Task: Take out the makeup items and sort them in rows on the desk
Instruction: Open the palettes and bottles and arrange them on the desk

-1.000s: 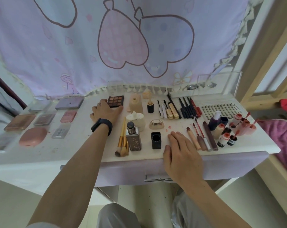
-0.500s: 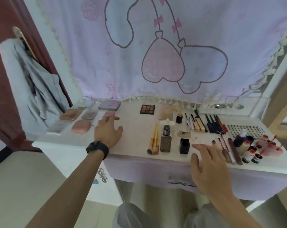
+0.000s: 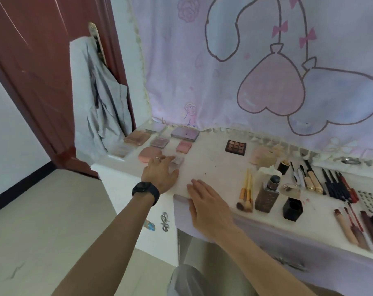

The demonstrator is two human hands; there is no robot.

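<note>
Makeup lies in rows on the white desk point(image 3: 215, 167). At the left are flat palettes and compacts: a round pink compact point(image 3: 148, 154), a purple palette point(image 3: 184, 133), a small pink one point(image 3: 183, 146). A brown eyeshadow palette point(image 3: 235, 147) lies in the middle. Brushes point(image 3: 246, 196), a foundation bottle point(image 3: 267, 195) and a black pot point(image 3: 292, 208) stand to the right, then pencils and lip tubes. My left hand point(image 3: 160, 175) rests flat, fingers spread, fingertips at a small silvery compact point(image 3: 178, 161). My right hand point(image 3: 204, 201) lies flat and open at the desk's front edge.
A dark red door point(image 3: 42, 71) with a grey garment point(image 3: 100, 99) hung on its handle stands at the left. A lilac cloth with heart balloons point(image 3: 266, 82) hangs behind the desk. Bow-shaped drawer pulls point(image 3: 164, 221) are below the edge.
The view has swung left. My left hand slid left from the brown palette to the compacts. My right hand moved left from beside the black pot to the bare patch of desk.
</note>
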